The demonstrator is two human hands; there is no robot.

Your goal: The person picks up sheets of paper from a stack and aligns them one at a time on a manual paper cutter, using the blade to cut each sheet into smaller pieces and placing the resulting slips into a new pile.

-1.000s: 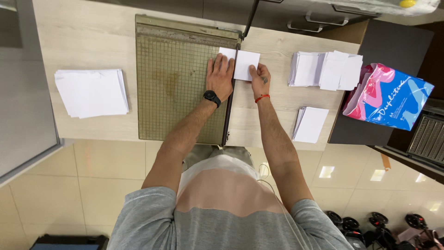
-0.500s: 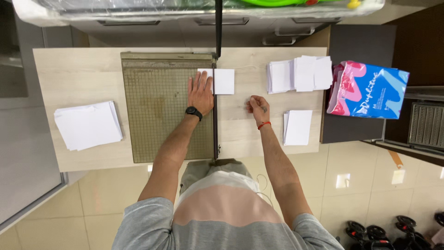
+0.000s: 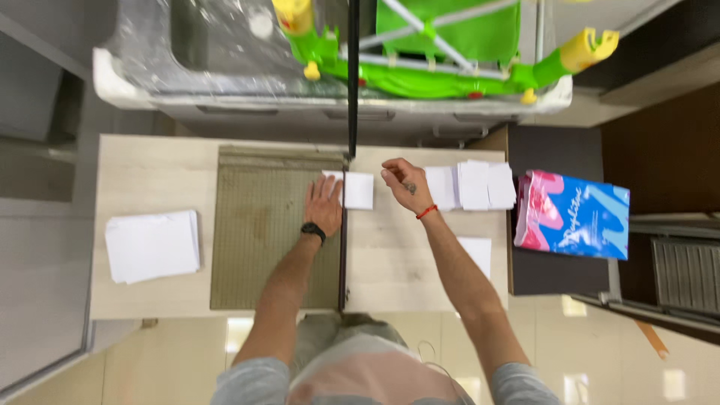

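Observation:
A grey-green paper cutter [image 3: 262, 240] lies on a light wooden table [image 3: 157, 176]. Its black blade arm [image 3: 351, 82] is raised and points up toward the camera. My left hand [image 3: 324, 206], with a black watch on the wrist, lies flat on the cutter bed at the cutting edge, pressing on a small white sheet [image 3: 360, 190] that sticks out to the right past the edge. My right hand [image 3: 401, 180], with a red wrist band, hovers just right of that sheet near the blade arm. Its fingers are loosely curled and hold nothing.
A pile of white sheets [image 3: 154, 244] lies at the table's left end. Stacks of small cut pieces [image 3: 472, 185] sit at the right, with another small pile [image 3: 476, 255] nearer me. A pink and blue paper pack [image 3: 574, 214] rests on a dark stand. A green and yellow plastic item [image 3: 450, 45] is behind.
My right hand has lifted off the table and moved up toward the blade arm. My left hand stays on the sheet. The view has tilted further back.

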